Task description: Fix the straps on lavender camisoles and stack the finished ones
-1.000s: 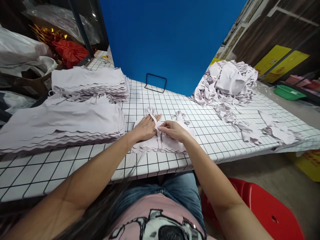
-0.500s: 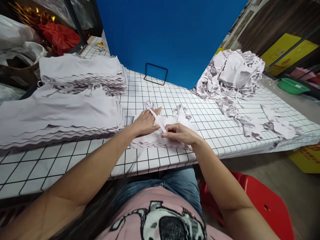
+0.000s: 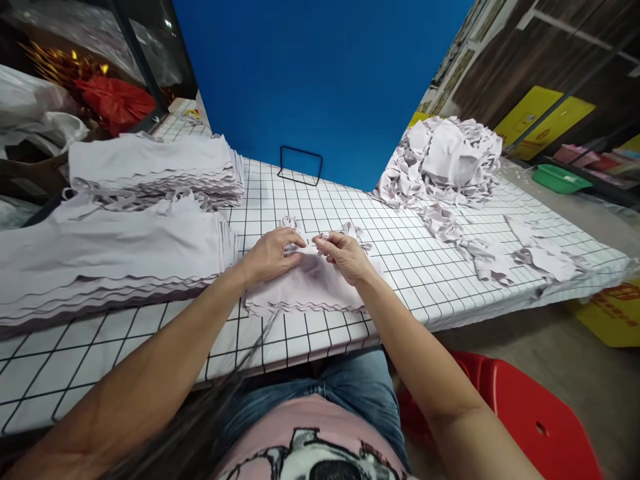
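A pale lilac-white garment piece (image 3: 310,290) with a wavy lower edge lies flat on the table before me, its looped straps (image 3: 289,222) at the far edge. My left hand (image 3: 274,256) is closed at the garment's upper edge, thumb and fingers pinching the cloth. Close beside it, my right hand (image 3: 344,255) pinches a narrow white strap between thumb and fingertips, slightly above the garment. The strap is mostly hidden by the fingers.
Two stacks of similar garments, a near stack (image 3: 125,250) and a far stack (image 3: 155,160), lie on the left. A heap of cloth pieces (image 3: 450,160) and loose scraps (image 3: 545,257) are on the right. Behind stands a blue panel (image 3: 320,87); a red stool (image 3: 530,413) is below right.
The strap that stretched diagonally between my hands is now gathered at the right fingertips. My left hand has gone from lying flat to pinching. The view has shifted slightly.
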Demonstrator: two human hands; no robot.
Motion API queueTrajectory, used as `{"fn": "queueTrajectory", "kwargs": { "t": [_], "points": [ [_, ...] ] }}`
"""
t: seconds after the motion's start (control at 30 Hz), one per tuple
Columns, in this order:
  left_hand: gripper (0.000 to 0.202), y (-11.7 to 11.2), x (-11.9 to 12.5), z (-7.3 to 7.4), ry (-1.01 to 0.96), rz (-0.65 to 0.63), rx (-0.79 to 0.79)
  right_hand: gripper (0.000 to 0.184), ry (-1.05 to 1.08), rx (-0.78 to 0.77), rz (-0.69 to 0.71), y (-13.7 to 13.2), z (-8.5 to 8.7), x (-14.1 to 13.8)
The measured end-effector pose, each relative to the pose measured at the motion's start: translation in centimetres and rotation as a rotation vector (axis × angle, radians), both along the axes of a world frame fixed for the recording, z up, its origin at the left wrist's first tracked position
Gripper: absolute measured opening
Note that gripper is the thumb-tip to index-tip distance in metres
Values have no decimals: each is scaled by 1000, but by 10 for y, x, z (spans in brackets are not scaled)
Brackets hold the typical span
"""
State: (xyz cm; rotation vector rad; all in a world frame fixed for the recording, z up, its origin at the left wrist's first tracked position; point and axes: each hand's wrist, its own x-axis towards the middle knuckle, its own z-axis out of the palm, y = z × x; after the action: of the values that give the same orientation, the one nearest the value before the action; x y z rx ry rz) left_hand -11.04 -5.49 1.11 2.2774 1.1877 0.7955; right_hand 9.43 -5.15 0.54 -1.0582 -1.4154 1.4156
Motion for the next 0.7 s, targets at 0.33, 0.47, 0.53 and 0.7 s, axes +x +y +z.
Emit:
{"fn": "queueTrajectory", "kwargs": {
  "t": [0.33,0.47,0.53,0.7],
  "points": [
    [17,-5,10,4,-343,148,-58,35,-43,95,-64,21,-1,-28],
    [12,0,4,4,-194,193,101,24,-348,515,-254,26,9,-18],
    [12,1,2,6,-103,175,156,25,-485,694,-158,26,17,-16],
    [15,3,0,8,3,161,158,19,-588,657,230,25,18,-18]
  ]
}}
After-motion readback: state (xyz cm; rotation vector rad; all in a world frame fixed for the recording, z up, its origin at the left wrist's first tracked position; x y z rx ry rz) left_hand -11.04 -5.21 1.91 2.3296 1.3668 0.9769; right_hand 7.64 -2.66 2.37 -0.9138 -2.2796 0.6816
